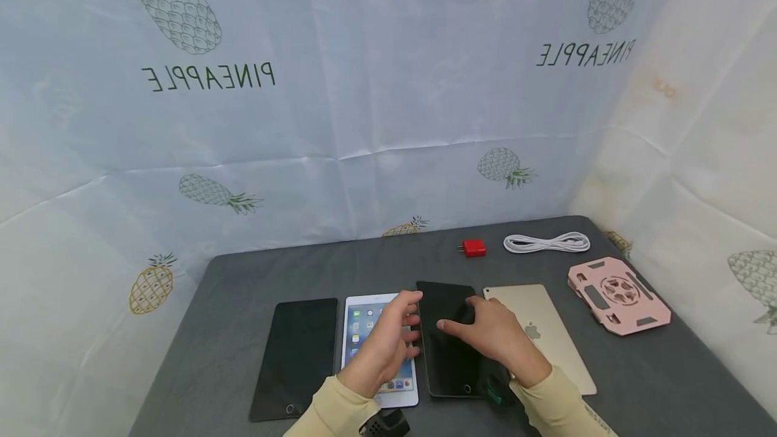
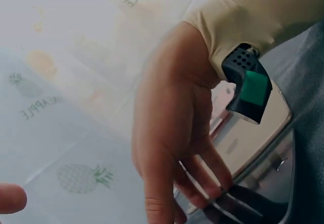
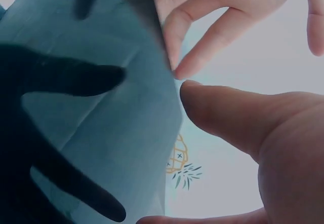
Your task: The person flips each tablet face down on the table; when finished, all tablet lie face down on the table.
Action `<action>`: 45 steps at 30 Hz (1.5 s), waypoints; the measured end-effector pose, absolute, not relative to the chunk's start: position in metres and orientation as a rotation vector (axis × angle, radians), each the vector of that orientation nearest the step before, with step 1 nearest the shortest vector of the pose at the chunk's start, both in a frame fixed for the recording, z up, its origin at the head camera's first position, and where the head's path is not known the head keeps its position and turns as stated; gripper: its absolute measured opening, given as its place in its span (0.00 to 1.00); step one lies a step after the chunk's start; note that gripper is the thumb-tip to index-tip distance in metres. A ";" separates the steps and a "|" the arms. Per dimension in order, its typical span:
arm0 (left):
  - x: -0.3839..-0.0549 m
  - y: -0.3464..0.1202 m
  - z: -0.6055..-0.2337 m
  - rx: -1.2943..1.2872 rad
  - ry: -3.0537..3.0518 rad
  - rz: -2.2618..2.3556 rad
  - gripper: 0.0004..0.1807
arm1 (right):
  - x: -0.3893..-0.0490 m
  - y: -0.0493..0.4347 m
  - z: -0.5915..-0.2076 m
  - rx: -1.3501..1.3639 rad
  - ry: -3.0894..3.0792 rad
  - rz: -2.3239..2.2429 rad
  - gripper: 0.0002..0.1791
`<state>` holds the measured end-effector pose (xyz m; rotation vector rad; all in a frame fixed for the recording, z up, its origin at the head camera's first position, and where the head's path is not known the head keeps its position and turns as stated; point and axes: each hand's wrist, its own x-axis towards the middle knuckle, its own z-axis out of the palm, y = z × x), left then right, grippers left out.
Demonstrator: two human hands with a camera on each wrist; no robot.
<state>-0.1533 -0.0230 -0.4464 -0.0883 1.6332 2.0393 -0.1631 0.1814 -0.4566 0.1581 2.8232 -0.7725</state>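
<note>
A black tablet (image 1: 446,363) lies face up on the grey table between my two hands. My left hand (image 1: 388,342) hovers at its left edge with fingers spread and loosely bent, overlapping a white tablet (image 1: 397,398) with a lit home screen. Over the black tablet's right side is my right hand (image 1: 494,332), its thumb and fingers apart and nothing between them. In the left wrist view the right hand (image 2: 172,107) reaches down, its fingertips close over the dark glass. The right wrist view has finger reflections in the glossy screen (image 3: 116,127), with the left hand (image 3: 217,11) at its edge.
Another black tablet (image 1: 297,356) lies at the left. A gold tablet (image 1: 564,336), back up, lies partly under the right hand's view. Farther right is a pink case (image 1: 619,294). A red charger plug (image 1: 473,248) and a coiled white cable (image 1: 546,243) sit near the back edge.
</note>
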 end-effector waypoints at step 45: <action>-0.151 -0.032 -0.426 -0.052 1.602 2.050 0.39 | -0.153 0.164 -0.445 0.090 2.663 -1.125 0.49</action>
